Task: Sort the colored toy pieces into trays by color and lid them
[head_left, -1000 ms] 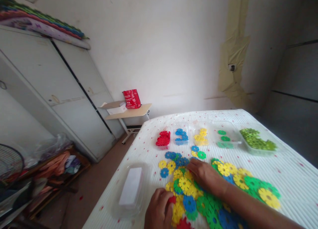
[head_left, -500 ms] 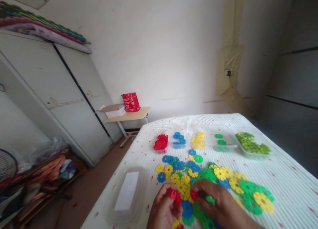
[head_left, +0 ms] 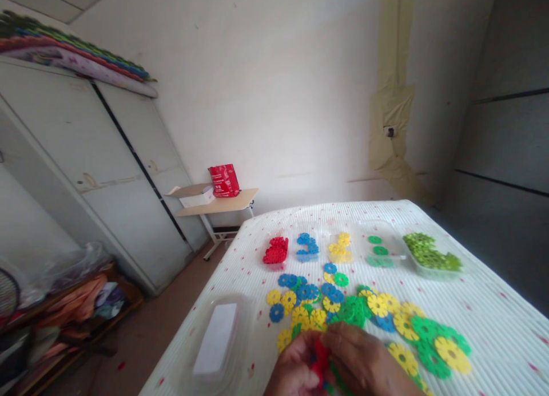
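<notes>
My left hand (head_left: 295, 366) is closed around red notched plastic discs (head_left: 319, 359) at the bottom of the view. Against it lies my right hand (head_left: 364, 359), its fingers bent over the same red pieces; the fingertips are partly hidden, and I cannot tell exactly which piece each hand grips. Around and beneath both hands spreads a loose pile of flower-shaped discs, with green discs (head_left: 354, 310), yellow discs (head_left: 403, 359) and blue discs (head_left: 302, 290) mixed together.
Beyond the pile stand clear tubs holding red pieces (head_left: 275, 251), blue pieces (head_left: 307, 246), yellow pieces (head_left: 341, 247), green discs (head_left: 380, 250) and light green pieces (head_left: 431, 252). A lidded clear box (head_left: 217, 339) lies at left. A side table (head_left: 231, 201) carries a red bag (head_left: 223, 180).
My hands have come together over the red pieces, which were held apart before. The right hand moved left to meet the left hand. The view has shifted slightly.
</notes>
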The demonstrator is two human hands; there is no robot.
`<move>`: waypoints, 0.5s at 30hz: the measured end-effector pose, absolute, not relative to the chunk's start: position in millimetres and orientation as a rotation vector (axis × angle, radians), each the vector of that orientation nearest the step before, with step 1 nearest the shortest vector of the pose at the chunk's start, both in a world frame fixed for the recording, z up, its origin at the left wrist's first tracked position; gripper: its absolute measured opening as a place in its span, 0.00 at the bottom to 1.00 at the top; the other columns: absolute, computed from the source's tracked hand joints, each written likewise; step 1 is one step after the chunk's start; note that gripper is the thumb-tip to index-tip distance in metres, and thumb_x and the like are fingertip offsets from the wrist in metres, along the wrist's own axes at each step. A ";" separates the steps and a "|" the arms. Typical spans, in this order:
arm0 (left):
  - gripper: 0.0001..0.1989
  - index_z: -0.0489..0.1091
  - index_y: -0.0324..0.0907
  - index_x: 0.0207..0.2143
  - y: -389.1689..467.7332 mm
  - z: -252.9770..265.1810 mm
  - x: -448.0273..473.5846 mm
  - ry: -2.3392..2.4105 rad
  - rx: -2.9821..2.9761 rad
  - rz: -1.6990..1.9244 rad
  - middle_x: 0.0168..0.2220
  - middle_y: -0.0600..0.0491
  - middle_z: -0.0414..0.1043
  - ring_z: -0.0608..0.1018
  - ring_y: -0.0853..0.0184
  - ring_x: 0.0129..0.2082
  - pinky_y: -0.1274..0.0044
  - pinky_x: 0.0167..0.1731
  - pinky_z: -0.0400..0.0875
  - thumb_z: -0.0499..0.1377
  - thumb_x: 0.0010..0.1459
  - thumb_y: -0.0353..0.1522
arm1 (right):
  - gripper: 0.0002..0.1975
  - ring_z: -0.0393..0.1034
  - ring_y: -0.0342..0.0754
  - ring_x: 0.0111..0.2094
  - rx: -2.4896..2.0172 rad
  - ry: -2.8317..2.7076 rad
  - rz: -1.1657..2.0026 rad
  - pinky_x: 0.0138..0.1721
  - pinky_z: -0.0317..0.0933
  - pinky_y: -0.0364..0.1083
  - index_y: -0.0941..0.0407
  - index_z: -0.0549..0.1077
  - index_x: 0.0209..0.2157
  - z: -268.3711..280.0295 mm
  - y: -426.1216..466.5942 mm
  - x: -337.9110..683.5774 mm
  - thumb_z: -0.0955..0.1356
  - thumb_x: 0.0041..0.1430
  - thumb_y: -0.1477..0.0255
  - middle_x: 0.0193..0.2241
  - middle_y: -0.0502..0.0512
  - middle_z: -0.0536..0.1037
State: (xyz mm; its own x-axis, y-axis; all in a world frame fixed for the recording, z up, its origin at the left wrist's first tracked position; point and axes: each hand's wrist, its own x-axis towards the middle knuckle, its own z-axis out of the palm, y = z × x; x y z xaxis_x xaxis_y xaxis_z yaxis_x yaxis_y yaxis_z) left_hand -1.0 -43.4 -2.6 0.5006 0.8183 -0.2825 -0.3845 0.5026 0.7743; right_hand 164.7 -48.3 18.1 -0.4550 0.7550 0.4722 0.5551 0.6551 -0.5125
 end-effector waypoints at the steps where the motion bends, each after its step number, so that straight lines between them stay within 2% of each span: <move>1: 0.19 0.66 0.40 0.35 -42.9 -6.0 -2.6 0.707 0.727 0.802 0.23 0.55 0.69 0.68 0.75 0.19 0.84 0.18 0.56 0.60 0.35 0.28 | 0.10 0.69 0.44 0.30 -0.998 -2.185 0.346 0.31 0.65 0.40 0.54 0.69 0.31 19.0 -48.8 165.0 0.59 0.59 0.78 0.30 0.54 0.74; 4: 0.17 0.65 0.39 0.32 -42.3 -17.8 -3.0 0.764 0.781 0.807 0.19 0.56 0.68 0.66 0.77 0.15 0.84 0.16 0.54 0.64 0.40 0.36 | 0.09 0.69 0.45 0.32 -0.966 -2.207 0.291 0.32 0.65 0.41 0.55 0.69 0.32 21.4 -49.0 167.7 0.59 0.58 0.78 0.32 0.56 0.75; 7: 0.18 0.64 0.39 0.28 -44.2 -23.8 1.3 0.829 0.735 0.886 0.20 0.56 0.68 0.64 0.78 0.14 0.85 0.13 0.50 0.66 0.38 0.39 | 0.09 0.69 0.45 0.33 -0.963 -2.187 0.295 0.33 0.65 0.41 0.55 0.67 0.31 22.3 -45.2 174.0 0.58 0.59 0.78 0.31 0.56 0.74; 10: 0.18 0.65 0.39 0.28 -41.7 -14.1 -1.1 0.885 0.654 1.004 0.24 0.56 0.68 0.67 0.79 0.16 0.85 0.14 0.52 0.67 0.36 0.37 | 0.10 0.68 0.44 0.32 -1.005 -2.143 0.305 0.33 0.64 0.41 0.55 0.66 0.32 19.4 -37.1 184.2 0.56 0.60 0.77 0.30 0.55 0.73; 13: 0.14 0.67 0.39 0.34 -19.5 12.3 -16.6 0.965 0.721 1.144 0.29 0.55 0.70 0.71 0.77 0.24 0.85 0.22 0.60 0.64 0.43 0.33 | 0.09 0.67 0.43 0.30 -1.104 -2.110 0.309 0.32 0.62 0.41 0.55 0.65 0.32 12.1 -29.1 194.2 0.56 0.61 0.76 0.29 0.53 0.71; 15: 0.12 0.67 0.38 0.33 9.2 34.6 -29.7 0.984 0.887 1.230 0.28 0.56 0.69 0.71 0.76 0.25 0.84 0.23 0.61 0.62 0.45 0.32 | 0.09 0.67 0.43 0.29 -1.154 -2.114 0.322 0.31 0.62 0.41 0.55 0.65 0.31 7.0 -26.7 197.0 0.56 0.62 0.75 0.28 0.53 0.71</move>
